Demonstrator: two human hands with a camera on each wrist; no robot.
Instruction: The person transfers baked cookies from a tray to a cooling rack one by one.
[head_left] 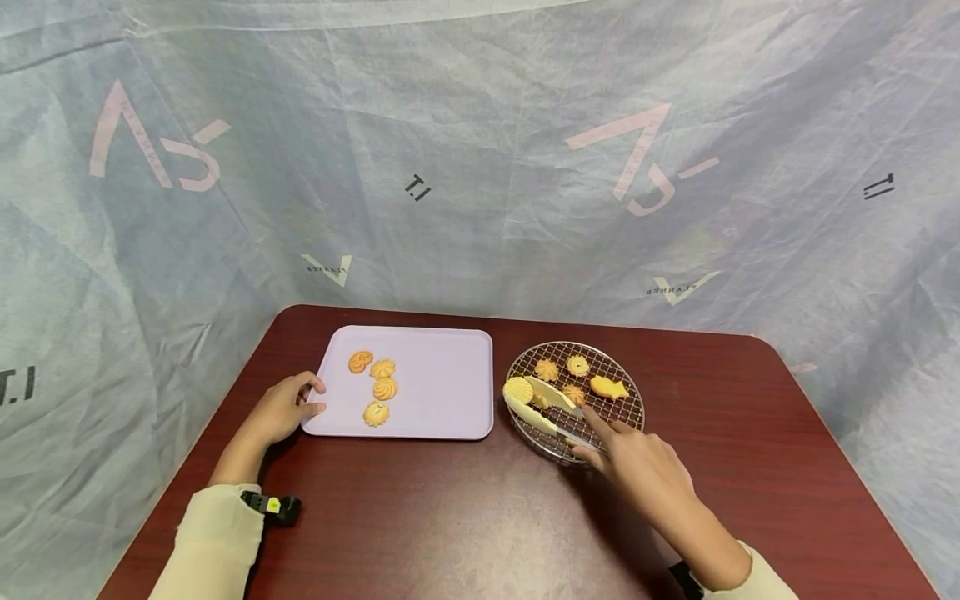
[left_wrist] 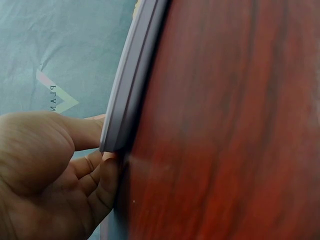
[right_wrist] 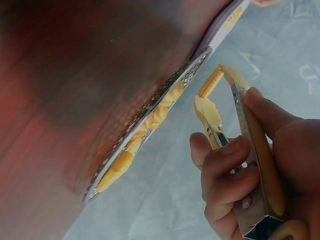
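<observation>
My left hand (head_left: 281,408) grips the left edge of a pale lilac tray (head_left: 450,375), thumb on the rim and fingers curled below it in the left wrist view. Several cookies, including a swirled one (head_left: 385,388) and a pretzel-shaped one (head_left: 361,361), lie on the tray's left half. In my right hand (head_left: 648,467) is a pair of tongs (right_wrist: 242,112) with cream tips. Between the tips is a round, textured cookie (right_wrist: 211,82), held above the round wire rack (head_left: 628,412). Other cookies lie on the rack, one fish-shaped (head_left: 609,387).
Both tray and rack stand on a dark red wooden table (head_left: 420,508), the rack just right of the tray. Grey printed cloth (head_left: 480,167) hangs behind the table and along its sides. A dark wrist device (head_left: 279,508) sits at my left cuff.
</observation>
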